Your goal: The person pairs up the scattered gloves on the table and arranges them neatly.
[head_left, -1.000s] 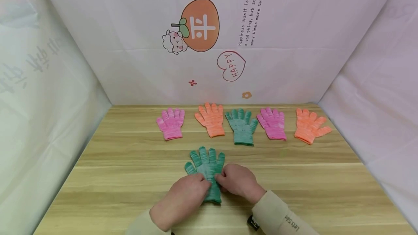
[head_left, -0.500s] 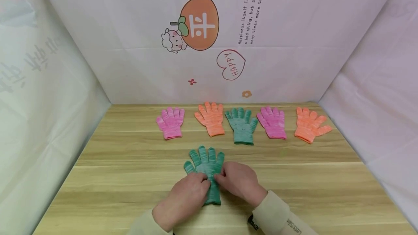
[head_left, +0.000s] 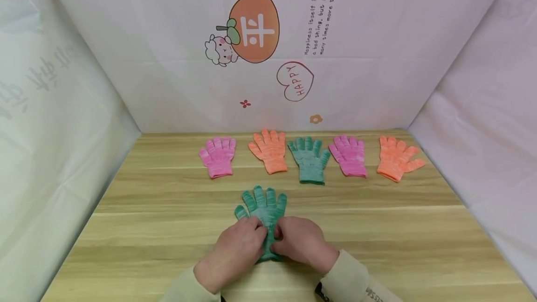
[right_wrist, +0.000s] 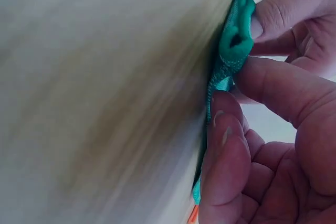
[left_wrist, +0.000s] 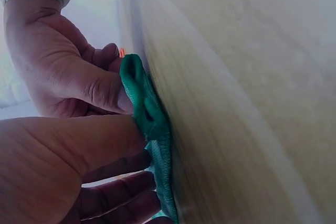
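Observation:
A green knit glove (head_left: 268,216) lies on the table in front, fingers pointing away and cuff toward me. My left hand (head_left: 241,243) is over its left side, thumb and fingertips against the knit in the left wrist view. From the right, my right hand (head_left: 302,241) holds its edge nearer the cuff, thumb on top and index finger at the side in the right wrist view. Between the two thumbs the cuff (left_wrist: 137,90) bunches into a raised fold and gapes a little. The hands hide the glove's middle.
Behind it a row of gloves spans the wooden table (head_left: 168,227): a pink glove (head_left: 219,157), an orange glove (head_left: 269,153), a second green glove (head_left: 309,160), then another pink glove (head_left: 349,156) and orange glove (head_left: 397,158). White printed cloth (head_left: 184,97) walls the back and sides.
My right hand has slid along the glove toward the cuff, its thumb and index finger spreading apart. The left hand stays nearly in place. The head view has tilted slightly.

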Available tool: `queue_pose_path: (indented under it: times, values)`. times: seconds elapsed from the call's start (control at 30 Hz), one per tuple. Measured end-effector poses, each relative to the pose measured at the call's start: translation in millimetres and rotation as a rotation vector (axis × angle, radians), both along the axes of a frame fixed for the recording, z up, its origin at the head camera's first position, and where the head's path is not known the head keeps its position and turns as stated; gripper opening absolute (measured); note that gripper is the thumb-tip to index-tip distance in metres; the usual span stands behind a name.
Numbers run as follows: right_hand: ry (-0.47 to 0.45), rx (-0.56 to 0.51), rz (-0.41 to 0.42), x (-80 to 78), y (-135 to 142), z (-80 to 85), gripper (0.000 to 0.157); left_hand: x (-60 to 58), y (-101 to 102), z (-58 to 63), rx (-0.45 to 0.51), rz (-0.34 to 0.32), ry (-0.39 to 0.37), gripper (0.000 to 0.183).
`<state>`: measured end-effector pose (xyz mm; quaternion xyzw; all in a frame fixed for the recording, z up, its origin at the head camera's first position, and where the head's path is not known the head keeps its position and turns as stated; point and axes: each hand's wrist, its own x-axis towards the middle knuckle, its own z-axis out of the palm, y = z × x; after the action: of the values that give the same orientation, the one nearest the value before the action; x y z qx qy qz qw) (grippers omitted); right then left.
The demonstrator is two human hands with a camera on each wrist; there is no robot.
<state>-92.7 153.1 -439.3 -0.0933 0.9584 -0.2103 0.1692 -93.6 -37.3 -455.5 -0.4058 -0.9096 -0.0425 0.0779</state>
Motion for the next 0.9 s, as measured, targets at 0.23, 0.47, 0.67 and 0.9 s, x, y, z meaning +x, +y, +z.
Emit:
queue_pose_path:
  times: [0.23, 0.47, 0.67, 0.9]
  values:
    - [-0.006, 0.002, -0.010, 1.5, -1.2, 0.3, 0.017, -3.3, -0.6, -0.4, 0.014, -0.001, -0.005, 0.020]
    - [-0.013, -0.019, -0.001, 4.9, -2.3, 4.4, 0.016, -1.3, 1.3, 3.2, -0.018, 0.005, -0.068, 0.023]
    - [-0.038, -0.017, 0.005, 6.2, -4.4, 1.8, 0.018, 1.3, 2.2, 1.5, -0.017, 0.002, -0.066, 0.026]
    - [-0.048, -0.004, 0.008, 5.3, -5.1, -1.1, 0.018, 3.0, 1.4, -1.3, 0.025, -0.002, -0.071, 0.029]
